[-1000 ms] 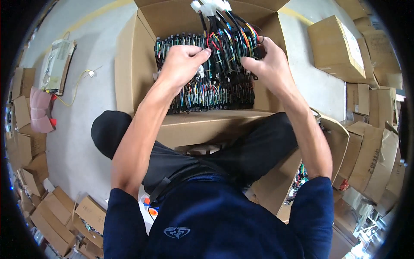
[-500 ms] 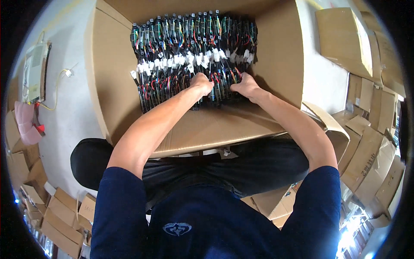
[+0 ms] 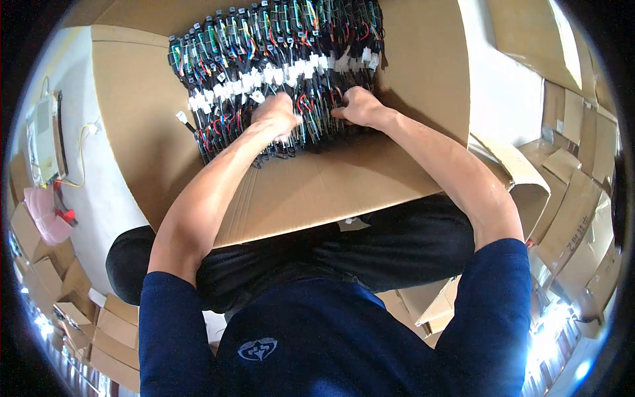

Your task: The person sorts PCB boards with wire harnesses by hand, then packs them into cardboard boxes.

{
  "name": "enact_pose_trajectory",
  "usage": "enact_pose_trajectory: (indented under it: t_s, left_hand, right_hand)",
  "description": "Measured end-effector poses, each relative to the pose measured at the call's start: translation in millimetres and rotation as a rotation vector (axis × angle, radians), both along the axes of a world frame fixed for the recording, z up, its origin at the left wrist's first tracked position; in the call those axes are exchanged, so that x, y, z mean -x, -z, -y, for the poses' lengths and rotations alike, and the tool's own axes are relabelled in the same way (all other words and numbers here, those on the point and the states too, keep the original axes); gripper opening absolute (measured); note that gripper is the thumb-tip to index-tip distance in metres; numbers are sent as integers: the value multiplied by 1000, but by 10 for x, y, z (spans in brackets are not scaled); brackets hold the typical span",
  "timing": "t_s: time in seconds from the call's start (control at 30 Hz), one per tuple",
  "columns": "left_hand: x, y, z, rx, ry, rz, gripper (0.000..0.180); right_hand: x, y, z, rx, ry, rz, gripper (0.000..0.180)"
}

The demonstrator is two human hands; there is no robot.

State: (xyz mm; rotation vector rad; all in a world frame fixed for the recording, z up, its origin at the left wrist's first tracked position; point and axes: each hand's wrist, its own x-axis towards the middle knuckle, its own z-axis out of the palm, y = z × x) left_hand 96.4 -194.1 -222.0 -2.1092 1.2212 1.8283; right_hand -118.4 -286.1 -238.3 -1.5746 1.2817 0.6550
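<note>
Wires lay packed in rows in the cardboard box, upper centre. Both hands, left and right, pressed curled fingers into the front row; their grip couldn't be told. Space remained in front.

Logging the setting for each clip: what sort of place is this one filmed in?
Probably a packing or assembly workshop. Both hands, left hand and right hand, press on rows of bundled wire harnesses in a large cardboard box, with stacks of small cartons on the floor around.

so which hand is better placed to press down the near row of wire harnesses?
Probably left. The left hand already lies on top of the wire harnesses mid-pile; the right hand sits at their right edge, near the box wall.
</note>
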Motion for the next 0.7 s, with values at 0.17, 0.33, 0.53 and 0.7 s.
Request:
enact_pose_trajectory:
  t_s: [0.17, 0.33, 0.53, 0.7]
  left_hand:
    - [315, -25, 75, 1073, 158, 43, 38]
    - [515, 538, -65, 1060, 430, 29, 45]
    - [708, 520, -58, 1195, 482, 117, 46]
    - [760, 387, -227, 1023, 608, 346, 68]
  right_hand:
    - [-69, -91, -94, 164, -182, 69, 41]
    - [-22, 45, -126, 117, -223, 185, 45]
    - [79, -244, 14, 127, -452, 198, 42]
    - [-115, -1609, 368, 369, -567, 215, 47]
